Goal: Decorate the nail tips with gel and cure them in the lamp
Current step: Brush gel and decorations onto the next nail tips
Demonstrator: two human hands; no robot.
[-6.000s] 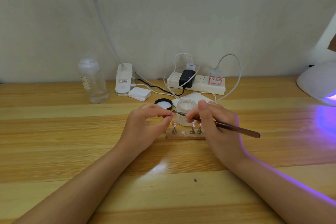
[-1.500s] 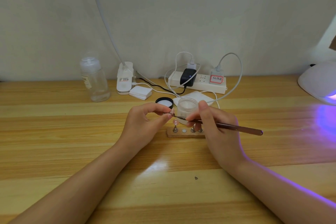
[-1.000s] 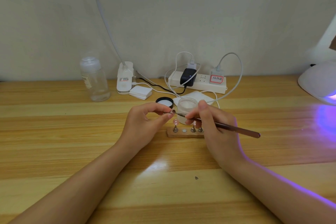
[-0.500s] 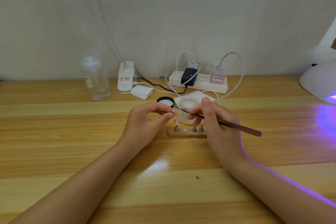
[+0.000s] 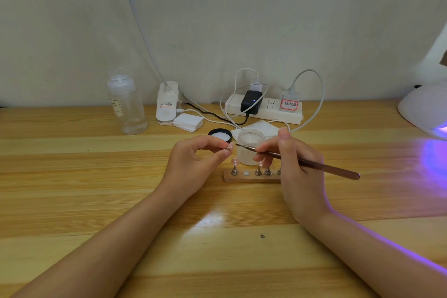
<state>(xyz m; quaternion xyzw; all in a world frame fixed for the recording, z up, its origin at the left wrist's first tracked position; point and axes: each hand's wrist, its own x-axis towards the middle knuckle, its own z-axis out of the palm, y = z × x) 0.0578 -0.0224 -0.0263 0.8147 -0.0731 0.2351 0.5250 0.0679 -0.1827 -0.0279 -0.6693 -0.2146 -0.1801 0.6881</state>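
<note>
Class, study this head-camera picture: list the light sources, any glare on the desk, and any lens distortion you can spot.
Head view: violet light spills from the curing lamp at the right edge across the table and tints the right hand; a white glare patch lies on the wood between the forearms; the wide-angle lens bows the table's far edge; the clear bottle looks soft.

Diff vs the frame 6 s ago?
Little: the left hand lifted its pinched nail tip slightly; the brush tip in the right hand followed, now just off the nail tip. Grips unchanged. Jar, wooden holder, lamp stayed.
</note>
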